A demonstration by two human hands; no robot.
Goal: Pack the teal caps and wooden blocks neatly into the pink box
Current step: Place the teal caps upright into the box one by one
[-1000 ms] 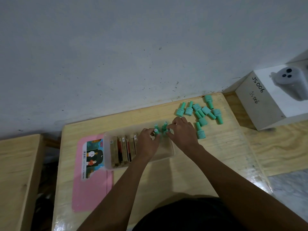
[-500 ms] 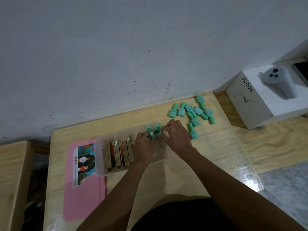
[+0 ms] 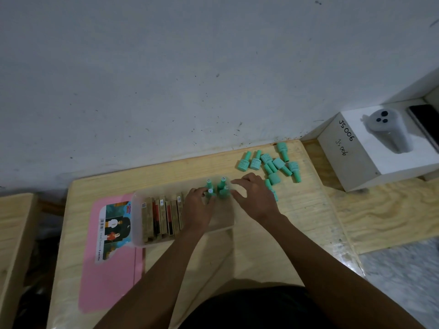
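Note:
The translucent box [image 3: 137, 211] lies on the wooden table, beside its pink lid [image 3: 107, 276]. Several wooden blocks [image 3: 161, 217] stand packed on edge in its left half. Several teal caps [image 3: 222, 186] stand upright at the far right of the box. My left hand [image 3: 196, 208] is inside the box, its fingertips curled round one upright cap [image 3: 210, 191]. My right hand [image 3: 253, 198] hovers over the box's right end with its fingers spread, holding nothing. Several loose teal caps [image 3: 273, 165] lie on the table behind my right hand.
A white box [image 3: 351, 167] marked JS006 stands at the right, with a grey device [image 3: 389, 131] and a dark phone [image 3: 425, 122] on top. The wall runs close behind the table. Another wooden surface [image 3: 14, 233] lies at the left.
My right hand's fingers have come off the upright caps and spread out. My left hand stays at the caps in the box. The view has shifted slightly.

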